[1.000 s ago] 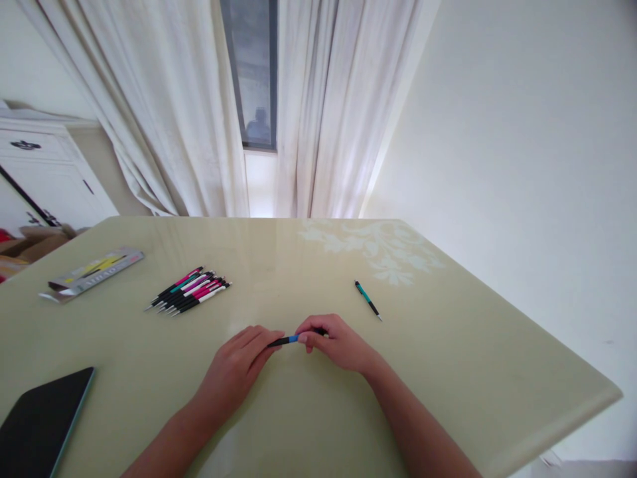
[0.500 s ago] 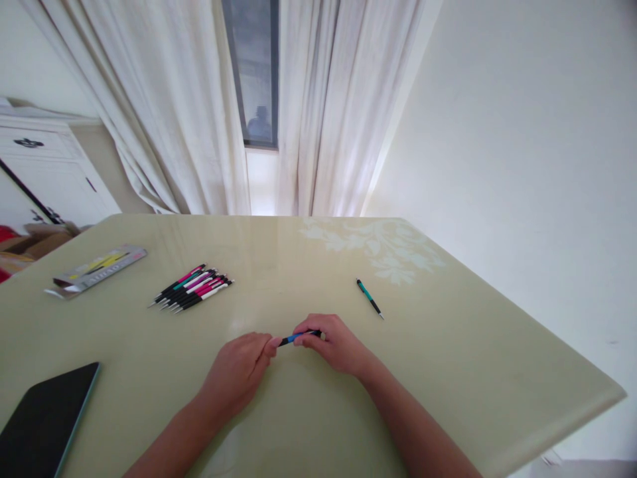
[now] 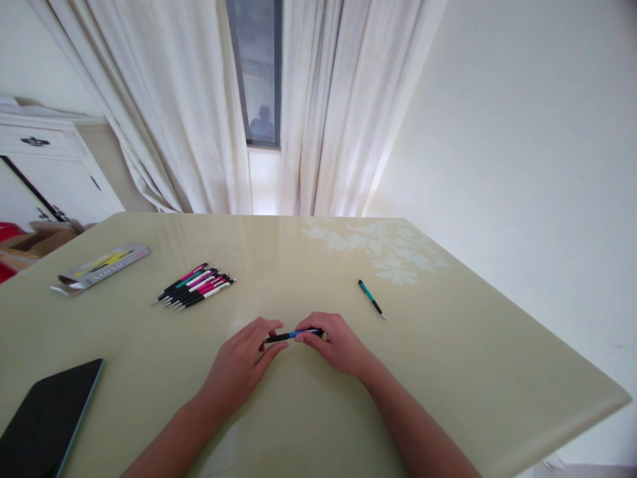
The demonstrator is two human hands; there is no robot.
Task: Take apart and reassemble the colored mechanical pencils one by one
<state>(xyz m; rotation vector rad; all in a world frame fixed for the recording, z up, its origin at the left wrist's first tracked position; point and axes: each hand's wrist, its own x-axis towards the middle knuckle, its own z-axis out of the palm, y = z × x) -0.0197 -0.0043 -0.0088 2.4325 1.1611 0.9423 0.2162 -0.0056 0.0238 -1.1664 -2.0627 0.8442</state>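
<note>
Your right hand (image 3: 334,340) pinches the blue-and-black pen (image 3: 290,335) by its blue part; your left hand (image 3: 239,358) stands parted around the black end, contact unclear. Half a second ago, it was closed over that end.

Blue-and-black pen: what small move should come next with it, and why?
Probably close the left hand lightly on the black grip. The right hand pinches the blue-and-black pen towards its other end, while the left thumb and fingers stand parted about the grip, so closing them would likely steady it.
</note>
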